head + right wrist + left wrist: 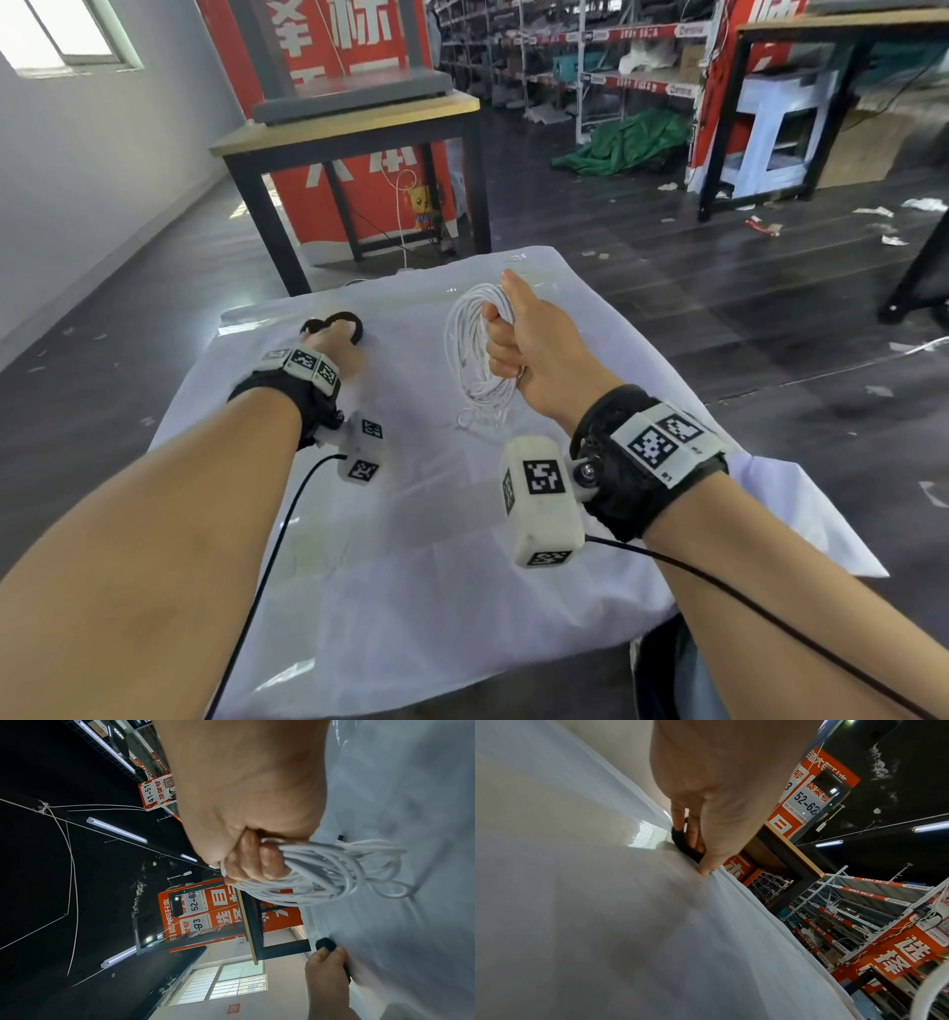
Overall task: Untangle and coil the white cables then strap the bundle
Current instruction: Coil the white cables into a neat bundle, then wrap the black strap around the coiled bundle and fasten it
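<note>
The right hand [534, 339], fisted round the coiled bundle of thin white cables [470, 360], holds it upright over the white-clothed desk [411, 539] so no loop springs loose, while left of that coil the left hand [336, 352] pinches the black fabric strap loop [358, 329], seemingly for binding.

Right hand [534, 343] up, fist closed round the white cable coil [472, 360], thumb pointing forward. Left hand [336, 354] down near the table's [411, 565] far-left corner, fingers and thumb pinching the black strap [356, 329].

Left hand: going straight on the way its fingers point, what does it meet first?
The black strap on the white cloth; the left hand has its fingers already touching it, seemingly pinching it.
</note>
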Demonstrator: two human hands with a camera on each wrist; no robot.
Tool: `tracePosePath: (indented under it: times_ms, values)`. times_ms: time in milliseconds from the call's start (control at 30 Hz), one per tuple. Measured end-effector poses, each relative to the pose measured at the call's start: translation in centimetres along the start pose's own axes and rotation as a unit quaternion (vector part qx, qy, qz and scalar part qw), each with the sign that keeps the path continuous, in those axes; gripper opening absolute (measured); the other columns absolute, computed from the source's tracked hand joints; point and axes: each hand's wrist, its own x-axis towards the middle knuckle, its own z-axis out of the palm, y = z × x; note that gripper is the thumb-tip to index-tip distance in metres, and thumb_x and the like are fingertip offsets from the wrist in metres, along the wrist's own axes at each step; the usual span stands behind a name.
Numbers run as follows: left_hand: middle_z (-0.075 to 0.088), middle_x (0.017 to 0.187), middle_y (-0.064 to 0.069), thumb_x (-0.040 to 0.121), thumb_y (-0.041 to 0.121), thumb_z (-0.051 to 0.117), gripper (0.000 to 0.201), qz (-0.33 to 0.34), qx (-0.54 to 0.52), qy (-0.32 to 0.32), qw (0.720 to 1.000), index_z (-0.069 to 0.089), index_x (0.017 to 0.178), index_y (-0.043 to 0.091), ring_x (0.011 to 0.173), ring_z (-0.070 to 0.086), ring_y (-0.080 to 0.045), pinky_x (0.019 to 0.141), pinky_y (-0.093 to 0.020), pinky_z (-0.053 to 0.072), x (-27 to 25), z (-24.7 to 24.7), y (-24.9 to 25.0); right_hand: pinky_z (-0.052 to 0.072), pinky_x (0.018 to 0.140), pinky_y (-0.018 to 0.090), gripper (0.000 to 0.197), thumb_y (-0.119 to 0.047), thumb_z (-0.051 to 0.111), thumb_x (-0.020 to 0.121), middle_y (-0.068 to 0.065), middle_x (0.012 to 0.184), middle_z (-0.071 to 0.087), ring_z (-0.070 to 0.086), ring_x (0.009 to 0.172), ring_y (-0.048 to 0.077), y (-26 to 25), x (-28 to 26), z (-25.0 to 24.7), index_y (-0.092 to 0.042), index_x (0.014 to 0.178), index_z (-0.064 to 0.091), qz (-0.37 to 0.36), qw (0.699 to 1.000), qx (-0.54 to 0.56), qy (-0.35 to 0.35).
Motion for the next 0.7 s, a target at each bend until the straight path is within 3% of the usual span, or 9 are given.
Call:
tracePosePath:
  times_ms: [67,133,233,300,367,433,567,700]
  values:
    - [0.051,0.136,-0.020,0.097,0.020,0.047,0.038,0.021,0.013,0.028,0.999,0.052,0.131,0.003,0.125,0.047,-0.036,0.106,-0.040,0.037,-0.4,-0.1,0.5,0.018,0.037,0.020,0.047,-0.040,0.032,0.102,-0.006,0.040,0.027,0.019,0.035,0.008,0.0,0.0,0.0,-0.013,0.067,0.047,0.000,1.000,-0.001,-0.006]
    - [0.058,0.127,-0.021,0.096,0.018,0.048,0.033,0.020,-0.008,0.041,0.999,0.060,0.120,-0.002,0.118,0.052,-0.036,0.099,-0.038,0.042,-1.1,0.2,0.7,0.017,0.037,0.020,0.047,-0.039,0.032,0.102,-0.006,0.041,0.025,0.018,0.035,0.008,0.0,0.0,0.1,-0.012,0.067,0.047,-0.001,1.000,0.001,-0.015]
    - [0.061,0.115,-0.020,0.090,0.018,0.058,0.032,0.001,-0.134,0.059,0.989,0.062,0.115,-0.001,0.107,0.056,-0.035,0.086,-0.036,0.044,-2.1,0.5,0.6,0.017,0.037,0.020,0.046,-0.039,0.033,0.102,-0.006,0.041,0.023,0.018,0.035,0.009,0.0,-0.2,0.1,-0.012,0.067,0.047,-0.004,1.000,0.002,-0.023]
    - [0.065,0.097,-0.014,0.088,0.018,0.062,0.025,0.013,-0.241,0.073,0.968,0.065,0.107,0.001,0.089,0.059,-0.027,0.072,-0.030,0.044,-3.1,0.1,1.0,0.017,0.036,0.020,0.046,-0.039,0.034,0.102,-0.006,0.040,0.024,0.018,0.034,0.009,-0.1,-0.5,0.0,-0.012,0.067,0.047,-0.007,1.000,0.002,-0.020]
    - [0.067,0.080,-0.005,0.091,0.014,0.060,0.016,0.030,-0.371,0.073,0.925,0.064,0.101,0.003,0.067,0.062,-0.013,0.060,-0.018,0.046,-5.1,-0.8,1.7,0.017,0.036,0.020,0.047,-0.040,0.034,0.102,-0.006,0.040,0.024,0.018,0.034,0.008,-0.2,-0.7,-0.1,-0.011,0.067,0.048,-0.012,1.000,0.000,-0.015]
    - [0.068,0.078,-0.003,0.095,0.012,0.056,0.012,0.060,-0.487,0.045,0.870,0.062,0.102,0.004,0.058,0.063,-0.006,0.056,-0.012,0.049,-7.9,-2.1,2.3,0.018,0.036,0.020,0.049,-0.042,0.034,0.102,-0.006,0.041,0.025,0.019,0.035,0.008,-0.2,-0.9,-0.1,-0.011,0.067,0.049,-0.018,1.000,-0.001,-0.010]
    - [0.073,0.082,-0.004,0.100,0.015,0.050,0.017,0.088,-0.622,-0.017,0.778,0.065,0.104,0.009,0.058,0.060,-0.012,0.063,-0.021,0.054,-12.8,-3.7,2.7,0.018,0.036,0.020,0.052,-0.046,0.033,0.101,-0.006,0.042,0.025,0.019,0.035,0.009,-0.1,-1.6,0.0,-0.011,0.066,0.049,-0.025,1.000,-0.009,-0.004]
    - [0.075,0.088,-0.006,0.101,0.013,0.046,0.021,0.083,-0.690,-0.046,0.718,0.062,0.114,0.009,0.049,0.051,-0.013,0.062,-0.026,0.055,-15.6,-4.4,3.0,0.018,0.037,0.021,0.055,-0.048,0.033,0.101,-0.006,0.042,0.025,0.019,0.035,0.009,0.3,-2.7,0.4,-0.011,0.065,0.049,-0.024,1.000,-0.020,-0.003]
